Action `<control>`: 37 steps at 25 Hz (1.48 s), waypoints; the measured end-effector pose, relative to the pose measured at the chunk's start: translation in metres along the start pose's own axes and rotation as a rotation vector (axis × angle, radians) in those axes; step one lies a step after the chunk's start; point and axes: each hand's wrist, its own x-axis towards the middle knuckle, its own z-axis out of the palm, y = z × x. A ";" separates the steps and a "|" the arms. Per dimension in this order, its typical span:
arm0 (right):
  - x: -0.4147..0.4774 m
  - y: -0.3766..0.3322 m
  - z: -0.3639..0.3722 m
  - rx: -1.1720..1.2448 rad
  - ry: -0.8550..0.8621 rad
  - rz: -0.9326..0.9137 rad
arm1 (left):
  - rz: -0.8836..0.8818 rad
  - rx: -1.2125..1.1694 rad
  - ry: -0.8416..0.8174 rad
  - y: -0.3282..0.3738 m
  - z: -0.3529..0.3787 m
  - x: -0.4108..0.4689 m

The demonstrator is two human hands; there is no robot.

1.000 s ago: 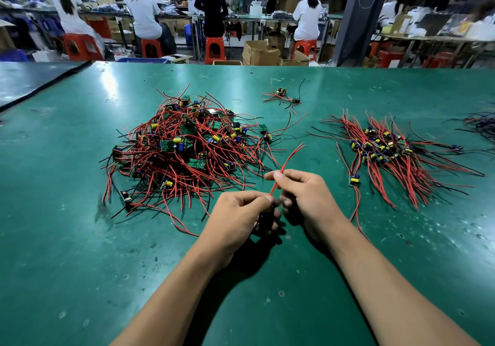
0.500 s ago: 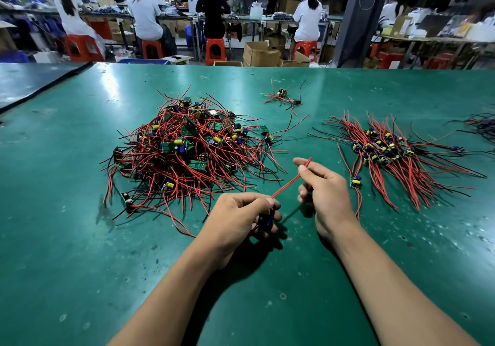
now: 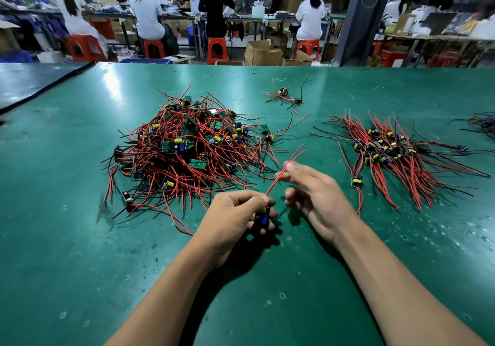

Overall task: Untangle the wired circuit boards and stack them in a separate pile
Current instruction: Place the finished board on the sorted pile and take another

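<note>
A tangled heap of small green circuit boards (image 3: 184,147) with red and black wires lies left of centre on the green table (image 3: 80,238). To the right lies a sorted pile (image 3: 388,150), its boards clustered and wires fanned outward. My left hand (image 3: 235,219) is closed on one small board (image 3: 263,215) with a blue part, just above the table. Its red wires (image 3: 284,174) run up and right, pinched between the thumb and forefinger of my right hand (image 3: 318,198), whose other fingers are spread.
A single wired board (image 3: 284,95) lies apart at the back centre. More dark wires (image 3: 484,124) sit at the far right edge. A second table (image 3: 26,83) adjoins on the left. Beyond the table, people sit on red stools at benches, with cardboard boxes on the floor.
My right hand has slid up and right along the red wires, away from my left hand, straightening them. My left hand has stayed put, holding the board.
</note>
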 end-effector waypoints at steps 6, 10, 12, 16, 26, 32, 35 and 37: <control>-0.014 0.010 0.017 -0.262 -0.251 0.075 | 0.029 -0.063 -0.004 0.000 0.000 -0.002; -0.016 0.006 0.014 -0.274 -0.172 0.070 | 0.049 0.051 -0.056 -0.002 0.000 -0.002; -0.015 0.005 0.014 -0.294 -0.118 0.049 | 0.046 0.082 -0.075 -0.003 0.000 -0.002; -0.011 0.003 0.014 -0.236 -0.047 0.019 | 0.013 0.072 -0.163 -0.002 -0.002 -0.005; -0.004 -0.006 0.015 0.308 -0.026 0.307 | -0.039 0.044 -0.263 0.000 -0.001 -0.009; -0.003 -0.012 0.011 0.417 -0.031 0.258 | -0.036 0.143 -0.264 0.001 0.000 -0.008; -0.002 -0.012 0.010 0.454 -0.061 0.276 | -0.035 0.158 -0.276 0.001 0.001 -0.008; -0.001 -0.013 0.008 0.504 -0.036 0.298 | -0.033 0.166 -0.273 0.001 0.000 -0.008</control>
